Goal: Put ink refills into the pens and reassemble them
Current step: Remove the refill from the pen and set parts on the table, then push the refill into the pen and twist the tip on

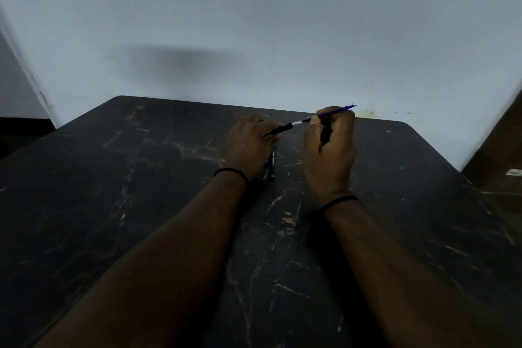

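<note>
Head view: the left hand [251, 141] is closed around a black pen barrel [279, 130]. The right hand [329, 147] pinches a blue ink refill [329, 113], its free end pointing toward 2 o'clock, its near end meeting the barrel mouth. Step in hand: refill insertion. The next move calls for keeping both parts in line and pushing the refill home. Count: one barrel, one refill, and pen parts [271, 164] on the table [141, 206] below the left hand, number unclear.
</note>
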`<state>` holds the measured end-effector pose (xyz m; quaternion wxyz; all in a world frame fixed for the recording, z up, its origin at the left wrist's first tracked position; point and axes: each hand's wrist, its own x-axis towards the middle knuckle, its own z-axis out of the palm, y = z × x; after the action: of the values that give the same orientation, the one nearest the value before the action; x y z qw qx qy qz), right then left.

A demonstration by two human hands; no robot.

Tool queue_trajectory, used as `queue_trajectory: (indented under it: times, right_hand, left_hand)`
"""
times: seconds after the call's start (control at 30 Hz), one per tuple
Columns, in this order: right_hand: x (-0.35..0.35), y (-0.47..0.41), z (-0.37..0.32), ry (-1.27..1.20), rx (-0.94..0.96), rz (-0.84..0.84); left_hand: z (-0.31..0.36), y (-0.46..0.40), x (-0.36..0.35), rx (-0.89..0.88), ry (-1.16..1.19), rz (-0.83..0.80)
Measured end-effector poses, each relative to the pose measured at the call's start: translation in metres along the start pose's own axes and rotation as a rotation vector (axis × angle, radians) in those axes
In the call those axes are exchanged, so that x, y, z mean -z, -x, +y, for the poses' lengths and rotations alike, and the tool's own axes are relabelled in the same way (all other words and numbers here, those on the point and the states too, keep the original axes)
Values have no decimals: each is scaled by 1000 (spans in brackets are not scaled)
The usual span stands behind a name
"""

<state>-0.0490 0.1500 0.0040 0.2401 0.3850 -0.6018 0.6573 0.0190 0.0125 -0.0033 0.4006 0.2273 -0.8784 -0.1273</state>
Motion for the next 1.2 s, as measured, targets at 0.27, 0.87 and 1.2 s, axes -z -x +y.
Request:
queue_trajectory:
  times: [0.27, 0.87, 1.2]
  right_hand:
    - [-4, 2, 10, 93, -25, -121]
    - [-3, 5, 20, 113, -147, -181]
    - [-4, 7, 20, 114, -115, -177]
  left_hand:
    - [2, -2, -8, -77, 65, 4]
    - [-30, 2, 20, 481, 125, 235]
    - [-23, 1, 8, 243, -13, -174]
